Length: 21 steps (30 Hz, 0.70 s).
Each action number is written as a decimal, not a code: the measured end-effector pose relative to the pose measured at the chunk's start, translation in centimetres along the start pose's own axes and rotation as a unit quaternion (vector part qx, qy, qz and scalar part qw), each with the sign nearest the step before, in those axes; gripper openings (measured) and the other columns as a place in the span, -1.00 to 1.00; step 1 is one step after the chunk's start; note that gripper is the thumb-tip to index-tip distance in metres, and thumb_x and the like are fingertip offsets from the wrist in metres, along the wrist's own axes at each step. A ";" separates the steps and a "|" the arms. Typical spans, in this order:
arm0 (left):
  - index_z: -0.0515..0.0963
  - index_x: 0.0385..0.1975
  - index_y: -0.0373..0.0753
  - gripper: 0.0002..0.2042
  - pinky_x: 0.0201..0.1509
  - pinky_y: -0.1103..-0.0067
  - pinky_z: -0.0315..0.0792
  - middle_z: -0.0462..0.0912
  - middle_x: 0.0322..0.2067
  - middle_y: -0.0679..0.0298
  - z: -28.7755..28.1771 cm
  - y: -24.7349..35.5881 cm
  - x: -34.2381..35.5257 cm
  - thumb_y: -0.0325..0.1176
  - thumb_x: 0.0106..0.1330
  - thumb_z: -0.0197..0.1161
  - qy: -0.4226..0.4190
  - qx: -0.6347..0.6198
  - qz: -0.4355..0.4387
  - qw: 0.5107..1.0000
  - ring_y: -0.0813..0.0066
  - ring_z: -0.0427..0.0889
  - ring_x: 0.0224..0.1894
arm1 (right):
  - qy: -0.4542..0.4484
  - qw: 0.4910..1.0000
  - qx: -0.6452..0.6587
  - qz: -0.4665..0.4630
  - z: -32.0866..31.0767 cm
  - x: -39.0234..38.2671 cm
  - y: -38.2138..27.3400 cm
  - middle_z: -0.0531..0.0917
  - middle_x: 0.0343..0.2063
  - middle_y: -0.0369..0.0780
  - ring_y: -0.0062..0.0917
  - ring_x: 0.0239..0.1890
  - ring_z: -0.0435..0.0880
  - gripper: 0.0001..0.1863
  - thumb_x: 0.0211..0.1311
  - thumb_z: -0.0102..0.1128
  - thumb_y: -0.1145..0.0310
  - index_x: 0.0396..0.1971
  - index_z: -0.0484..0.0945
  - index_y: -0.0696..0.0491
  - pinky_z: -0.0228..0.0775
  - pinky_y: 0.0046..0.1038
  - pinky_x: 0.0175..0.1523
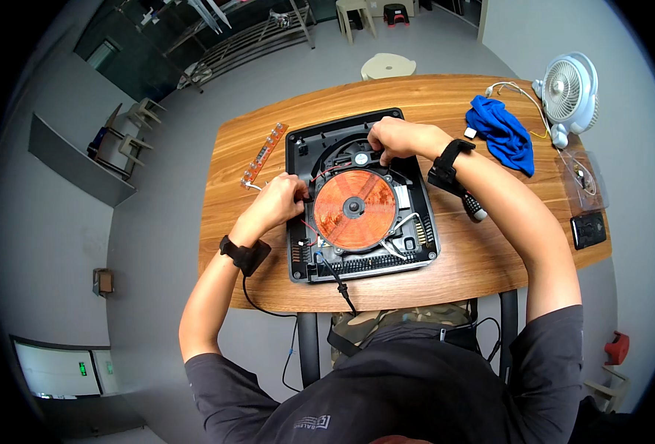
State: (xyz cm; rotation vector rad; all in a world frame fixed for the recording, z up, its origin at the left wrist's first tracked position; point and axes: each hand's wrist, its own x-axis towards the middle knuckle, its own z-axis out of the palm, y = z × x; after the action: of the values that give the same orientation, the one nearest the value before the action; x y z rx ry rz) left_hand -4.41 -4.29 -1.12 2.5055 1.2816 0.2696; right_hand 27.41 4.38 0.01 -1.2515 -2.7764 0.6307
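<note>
An opened induction cooker [301, 265] lies on the table, its black housing showing the inner parts. In its middle sits a round copper coil [335, 218] with a dark centre. Behind the coil is a black cooling fan [361, 158] with a pale round label on its hub. My right hand [401, 140] reaches over the back, fingers bent closed at the fan's right edge. At the housing's left side my left hand [283, 198] has its fingers pinched together beside the coil; what is between them is hidden. Thin red wires and a white wire run around the coil.
An orange strip circuit board [264, 154] lies left of the cooker. To the right are a blue cloth [501, 133], a white desk fan [568, 92], a clear plastic tray [590, 194] and a black phone-like object [588, 230]. A black cord [342, 288] hangs over the front edge.
</note>
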 end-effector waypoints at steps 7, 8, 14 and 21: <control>0.63 -0.36 -0.38 -0.86 -0.17 0.40 0.60 0.70 -0.41 0.06 -0.1 -0.4 -0.2 -0.57 0.09 0.39 0.001 -0.029 -0.002 1.000 0.18 0.71 -0.30 | 0.006 1.000 0.006 0.011 0.2 0.1 0.0 0.73 -0.38 -0.09 -0.19 -0.20 0.72 -0.67 -0.20 0.64 0.41 -0.41 0.65 0.14 0.55 -0.26 -0.16; 0.62 -0.35 -0.38 -0.86 -0.18 0.41 0.60 0.70 -0.41 0.07 -0.1 -0.3 -0.3 -0.57 0.09 0.40 0.004 -0.029 -0.005 1.000 0.19 0.71 -0.31 | 0.005 1.000 0.004 0.012 0.0 0.1 -0.1 0.73 -0.37 -0.09 -0.19 -0.20 0.72 -0.67 -0.20 0.64 0.41 -0.41 0.65 0.14 0.55 -0.26 -0.16; 0.55 -0.36 -0.37 -0.82 -0.20 0.41 0.59 0.70 -0.43 0.10 0.0 0.4 0.0 -0.54 0.10 0.43 0.003 -0.035 -0.032 0.999 0.19 0.71 -0.32 | 0.001 1.000 0.010 0.014 0.1 0.0 0.1 0.73 -0.38 -0.09 -0.19 -0.21 0.72 -0.68 -0.17 0.63 0.41 -0.42 0.64 0.13 0.54 -0.26 -0.17; 0.54 -0.41 -0.38 -0.81 -0.19 0.37 0.59 0.70 -0.43 0.10 0.3 0.4 0.0 -0.53 0.08 0.45 0.009 0.006 -0.020 1.000 0.16 0.70 -0.32 | 0.005 1.000 0.009 0.000 0.2 0.0 0.3 0.71 -0.42 -0.08 -0.17 -0.26 0.69 -0.69 -0.09 0.61 0.38 -0.39 0.64 0.16 0.53 -0.27 -0.20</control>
State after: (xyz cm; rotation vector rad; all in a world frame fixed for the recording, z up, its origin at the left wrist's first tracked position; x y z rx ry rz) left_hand -3.98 -4.56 -1.21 2.4892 1.3435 0.2758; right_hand 27.59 4.44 -0.23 -1.2464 -2.7572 0.6466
